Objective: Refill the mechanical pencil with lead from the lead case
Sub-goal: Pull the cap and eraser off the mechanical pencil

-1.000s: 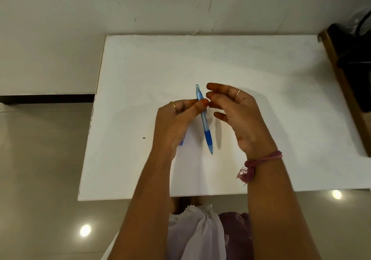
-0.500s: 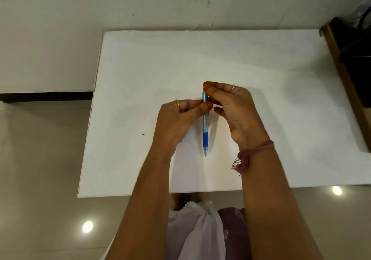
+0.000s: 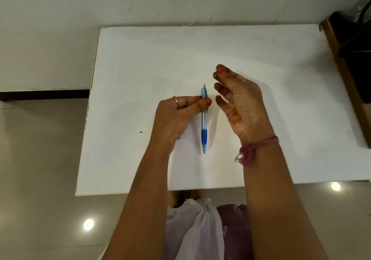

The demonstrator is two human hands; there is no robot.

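1. The left hand (image 3: 176,117) holds the pencil (image 3: 204,119) near its top end, thumb and fingers closed on the barrel, tip pointing toward the person above the white tabletop (image 3: 140,63). If that grip loosens, the pencil could drop and roll.
2. The right hand (image 3: 239,99) is raised beside the pencil, its thumb and forefinger pinched on something small and dark, too small to identify. If it is the pencil's cap, it could easily slip out and get lost.
3. A sliver of blue shows under the left palm, possibly the lead case (image 3: 179,137); reaching for it while holding the pencil risks fumbling both.
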